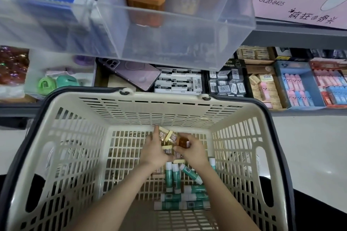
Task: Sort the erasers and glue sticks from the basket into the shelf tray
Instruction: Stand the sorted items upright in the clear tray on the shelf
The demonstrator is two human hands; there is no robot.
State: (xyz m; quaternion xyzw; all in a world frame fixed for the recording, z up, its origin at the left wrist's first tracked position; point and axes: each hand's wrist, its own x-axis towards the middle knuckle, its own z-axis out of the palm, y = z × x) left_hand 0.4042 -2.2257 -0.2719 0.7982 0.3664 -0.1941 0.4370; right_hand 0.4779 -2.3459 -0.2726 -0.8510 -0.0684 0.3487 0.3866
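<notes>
So both hands are down in the basket (pixel 169 110), left hand (pixel 155 151) and right hand (pixel 190 149) curled around a clump of erasers (pixel 171 136) squeezed between them. Glue sticks (pixel 180 191) lie just behind the wrists (loose pile), and the clear tray (pixel 187 47) is well above the hands.

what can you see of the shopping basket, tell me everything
The basket is cream plastic with slotted walls and floor, oval cut-outs in its side walls, and a dark handle folded down round the rim. It stands upright, open top toward the camera. On its floor lie green-and-white glue sticks and small erasers; the left hand and right hand reach inside and grip some of them.
</notes>
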